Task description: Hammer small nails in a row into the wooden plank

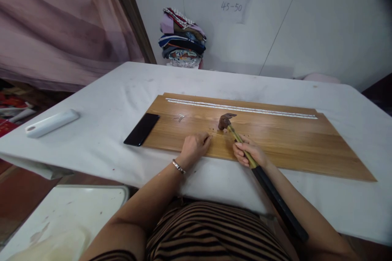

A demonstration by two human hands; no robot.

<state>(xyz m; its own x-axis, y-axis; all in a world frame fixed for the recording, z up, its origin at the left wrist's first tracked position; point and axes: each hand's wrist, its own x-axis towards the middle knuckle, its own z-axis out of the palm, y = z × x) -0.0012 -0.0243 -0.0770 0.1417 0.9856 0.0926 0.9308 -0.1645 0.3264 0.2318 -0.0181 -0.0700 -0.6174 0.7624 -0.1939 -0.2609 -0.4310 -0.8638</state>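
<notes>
My right hand (249, 151) is wrapped around the yellow part of a claw hammer's (237, 135) shaft. Its rusty brown head hovers over or rests on a wooden board (290, 138); I cannot tell which. The black handle end points back toward my right forearm. My left hand (195, 145), a bracelet on its wrist, rests with curled fingers on the board's near edge, left of the hammer head. Whatever those fingers may hold is hidden. Small dark spots show on the board between the hands. A few loose nails (180, 118) lie on its left part.
Two white measuring strips (241, 108) run along the board's far side. A black phone (141, 129) overlaps its left end. On the white-covered table (101, 110) lies a white oblong object (52, 123). Folded cloths (183, 40) are stacked by the wall; a white stool (88, 200) stands at lower left.
</notes>
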